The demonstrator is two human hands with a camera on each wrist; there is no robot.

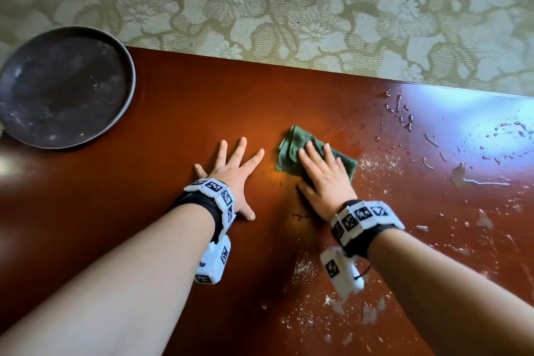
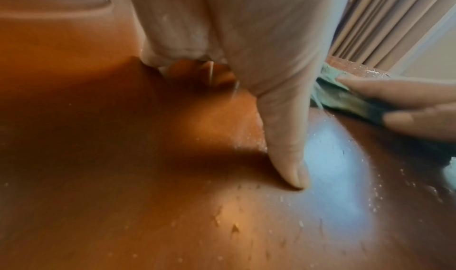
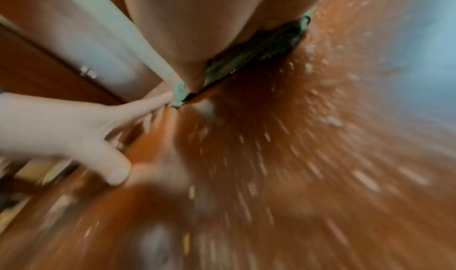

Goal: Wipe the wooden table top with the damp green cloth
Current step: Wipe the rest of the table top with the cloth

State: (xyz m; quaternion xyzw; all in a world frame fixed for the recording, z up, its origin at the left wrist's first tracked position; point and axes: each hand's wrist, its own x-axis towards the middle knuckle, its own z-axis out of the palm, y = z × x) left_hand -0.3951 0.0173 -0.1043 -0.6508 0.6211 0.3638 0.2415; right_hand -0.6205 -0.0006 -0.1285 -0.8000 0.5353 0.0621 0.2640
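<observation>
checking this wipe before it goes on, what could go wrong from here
1. The green cloth is small and bunched under the right hand; it may smear the water droplets and pale crumbs rather than lift them.
2. A leftward sweep could push debris toward the left hand or the dark round tray.

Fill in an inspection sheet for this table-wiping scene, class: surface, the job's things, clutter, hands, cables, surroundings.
Surface: glossy reddish-brown wooden table top, with water droplets at far right and pale crumbs on the right and near side.
Job's things: crumpled damp green cloth, lying on the table under the right hand.
Clutter: round dark metal tray at far left, empty but smudged.
Hands: left hand flat on bare wood, fingers spread; right hand presses the cloth with straight fingers.
Cables: nothing seen.
Surroundings: olive floral-patterned carpet beyond the far edge; pale pleated curtain in the left wrist view.
</observation>
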